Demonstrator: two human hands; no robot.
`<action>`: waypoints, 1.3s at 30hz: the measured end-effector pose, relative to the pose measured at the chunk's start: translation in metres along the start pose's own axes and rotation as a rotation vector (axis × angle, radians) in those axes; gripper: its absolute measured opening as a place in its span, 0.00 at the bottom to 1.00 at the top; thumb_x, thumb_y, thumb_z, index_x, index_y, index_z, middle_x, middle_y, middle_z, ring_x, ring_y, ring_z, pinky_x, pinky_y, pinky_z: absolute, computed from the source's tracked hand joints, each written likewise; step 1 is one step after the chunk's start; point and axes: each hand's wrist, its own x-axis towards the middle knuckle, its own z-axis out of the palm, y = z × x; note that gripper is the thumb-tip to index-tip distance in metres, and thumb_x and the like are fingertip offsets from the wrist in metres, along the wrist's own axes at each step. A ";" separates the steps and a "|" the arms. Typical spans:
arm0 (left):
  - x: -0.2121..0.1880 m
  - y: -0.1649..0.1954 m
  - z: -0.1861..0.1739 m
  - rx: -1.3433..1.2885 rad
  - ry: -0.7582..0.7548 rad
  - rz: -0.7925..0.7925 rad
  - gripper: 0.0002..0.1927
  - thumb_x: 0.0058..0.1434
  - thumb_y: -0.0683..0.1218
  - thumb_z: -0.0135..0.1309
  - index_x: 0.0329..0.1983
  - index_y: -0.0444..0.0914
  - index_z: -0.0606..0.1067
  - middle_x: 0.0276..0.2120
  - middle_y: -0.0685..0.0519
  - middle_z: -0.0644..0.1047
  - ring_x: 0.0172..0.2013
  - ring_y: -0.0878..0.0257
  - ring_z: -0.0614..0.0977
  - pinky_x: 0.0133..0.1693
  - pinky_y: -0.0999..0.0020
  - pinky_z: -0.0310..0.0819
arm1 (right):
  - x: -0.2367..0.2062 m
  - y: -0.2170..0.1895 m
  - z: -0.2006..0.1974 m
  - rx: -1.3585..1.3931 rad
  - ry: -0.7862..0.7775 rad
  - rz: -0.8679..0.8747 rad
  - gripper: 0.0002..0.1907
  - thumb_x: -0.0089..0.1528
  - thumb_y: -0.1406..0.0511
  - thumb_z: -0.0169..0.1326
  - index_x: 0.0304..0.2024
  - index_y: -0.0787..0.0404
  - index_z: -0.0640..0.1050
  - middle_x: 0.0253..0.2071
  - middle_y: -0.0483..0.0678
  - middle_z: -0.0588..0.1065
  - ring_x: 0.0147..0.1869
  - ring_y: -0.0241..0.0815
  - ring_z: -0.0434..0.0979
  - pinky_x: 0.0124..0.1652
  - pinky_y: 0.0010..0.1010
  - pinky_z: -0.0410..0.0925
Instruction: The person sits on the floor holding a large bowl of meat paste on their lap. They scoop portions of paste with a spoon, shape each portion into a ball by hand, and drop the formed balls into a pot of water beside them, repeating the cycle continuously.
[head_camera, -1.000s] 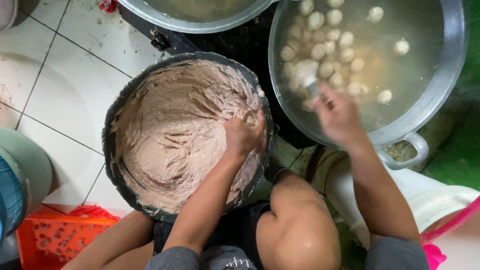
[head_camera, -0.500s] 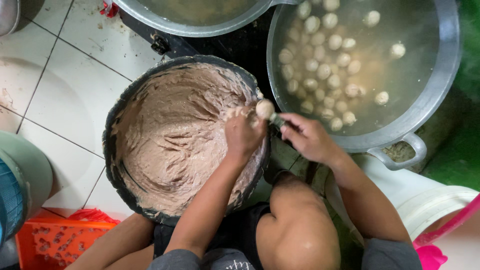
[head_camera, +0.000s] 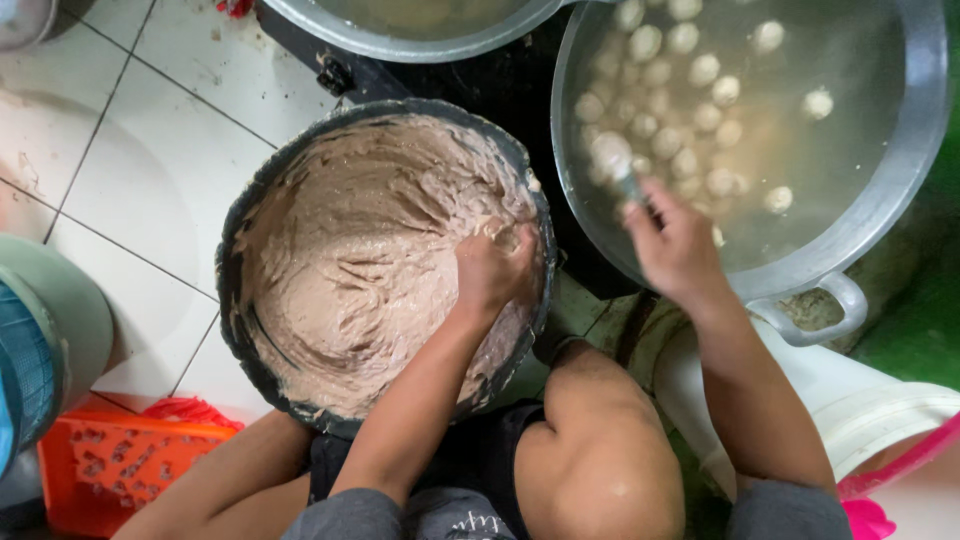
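Nearest, left hand (head_camera: 492, 268) fisted in thick, sticky pinkish-brown paste (head_camera: 370, 260) at the right rim of the round dark basin (head_camera: 232, 300), squeezing a gob. Right of the basin, right hand (head_camera: 672, 245) pinching a small metal spoon (head_camera: 628, 185), blurred, tip pointing away. Beyond, wide aluminium pot (head_camera: 900, 170) of cloudy water, pale smooth balls (head_camera: 690, 80) floating.

No packages, labels, signs or screens are visible in the head view; only unmarked vessels and containers appear.
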 end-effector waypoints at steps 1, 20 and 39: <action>-0.001 0.000 0.001 -0.039 -0.007 -0.016 0.10 0.59 0.48 0.62 0.32 0.36 0.77 0.25 0.43 0.79 0.26 0.46 0.84 0.30 0.56 0.78 | -0.009 -0.005 0.005 0.051 -0.124 -0.017 0.21 0.68 0.63 0.52 0.64 0.56 0.75 0.34 0.52 0.80 0.31 0.40 0.77 0.33 0.32 0.70; 0.030 -0.002 -0.042 0.648 -0.274 -0.357 0.47 0.53 0.71 0.60 0.65 0.34 0.70 0.56 0.17 0.68 0.49 0.24 0.75 0.45 0.39 0.75 | 0.012 0.038 0.004 0.197 -0.022 0.071 0.22 0.69 0.62 0.51 0.67 0.54 0.72 0.37 0.47 0.80 0.34 0.37 0.77 0.33 0.29 0.71; 0.001 0.011 -0.002 -0.064 -0.091 0.037 0.14 0.57 0.48 0.66 0.30 0.37 0.73 0.23 0.43 0.78 0.25 0.44 0.82 0.28 0.56 0.76 | -0.040 -0.011 0.009 0.135 -0.222 0.015 0.11 0.67 0.66 0.54 0.51 0.62 0.78 0.31 0.52 0.78 0.27 0.40 0.73 0.28 0.34 0.66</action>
